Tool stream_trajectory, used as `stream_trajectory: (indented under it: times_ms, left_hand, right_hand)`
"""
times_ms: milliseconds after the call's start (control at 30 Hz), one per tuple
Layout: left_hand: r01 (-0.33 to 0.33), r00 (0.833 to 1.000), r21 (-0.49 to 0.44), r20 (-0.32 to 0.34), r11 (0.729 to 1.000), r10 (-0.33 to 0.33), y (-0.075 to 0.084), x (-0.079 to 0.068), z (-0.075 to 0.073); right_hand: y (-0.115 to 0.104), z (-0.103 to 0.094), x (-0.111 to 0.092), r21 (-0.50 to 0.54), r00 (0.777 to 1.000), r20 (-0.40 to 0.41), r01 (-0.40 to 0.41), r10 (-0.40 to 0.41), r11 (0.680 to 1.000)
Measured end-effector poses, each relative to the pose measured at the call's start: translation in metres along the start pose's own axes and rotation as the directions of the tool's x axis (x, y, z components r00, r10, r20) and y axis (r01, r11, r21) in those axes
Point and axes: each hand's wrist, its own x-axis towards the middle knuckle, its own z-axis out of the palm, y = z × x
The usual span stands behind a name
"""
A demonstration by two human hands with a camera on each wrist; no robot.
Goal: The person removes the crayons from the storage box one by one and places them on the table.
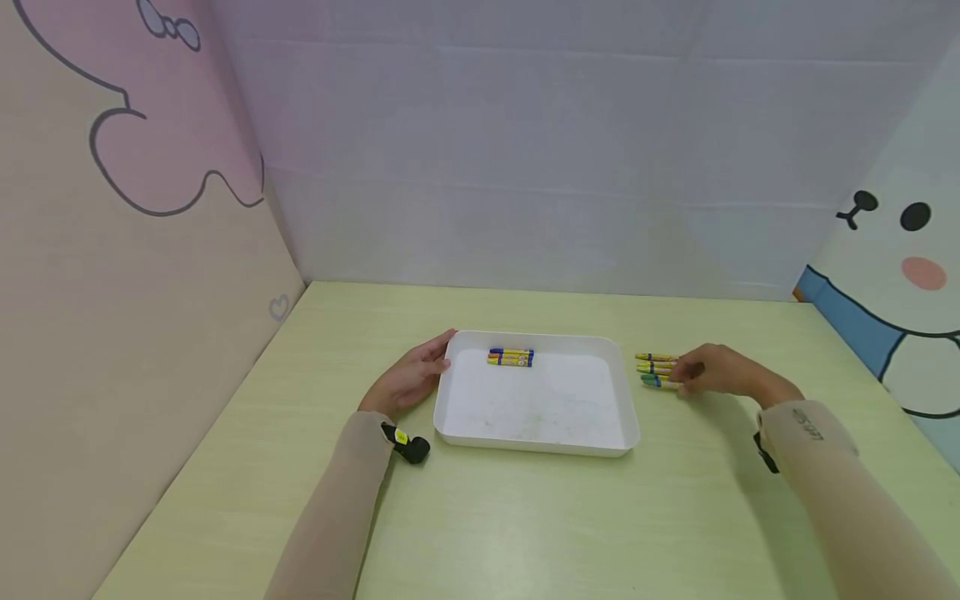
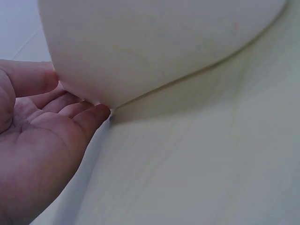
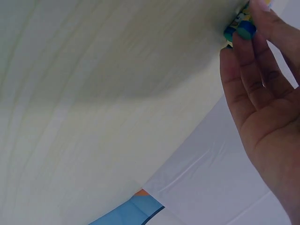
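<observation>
My left hand (image 1: 408, 379) grips the left side of a shallow white tray (image 1: 536, 433); in the left wrist view the thumb is against the tray wall (image 2: 140, 42) and the fingers (image 2: 93, 117) reach its lower edge. Inside the tray, near its far left, a few crayons (image 1: 511, 358) with yellow wrappers and blue, red and yellow ends lie side by side. To the right of the tray, my right hand (image 1: 712, 371) pinches a green crayon (image 3: 246, 29) by its end. Other crayons (image 1: 654, 367) lie beside it, partly hidden by the fingers.
The pale wooden table (image 1: 517, 533) runs back to a whitish cloth wall (image 1: 525, 167). Side panels with cartoon prints stand at left (image 1: 172, 275) and right (image 1: 907, 267). A black strap device (image 1: 408, 446) sits at the left wrist.
</observation>
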Motion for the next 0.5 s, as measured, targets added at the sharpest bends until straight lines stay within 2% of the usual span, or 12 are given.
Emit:
stream_trajectory:
  times_ms: [267,500]
  left_hand:
    - [-0.004,1.0,0.011,-0.002,1.0,0.004,-0.0001,-0.0004,0.0005]
    - [-0.004,1.0,-0.025,0.004,1.0,0.005,0.001,-0.0012,0.0012]
  right_hand:
    - [-0.0007,0.0038,0.0,-0.011,1.0,-0.002,-0.004,0.004,1.0]
    - [0.0016,0.0055,0.0015,-0.028,1.0,-0.01,0.0,0.0,1.0]
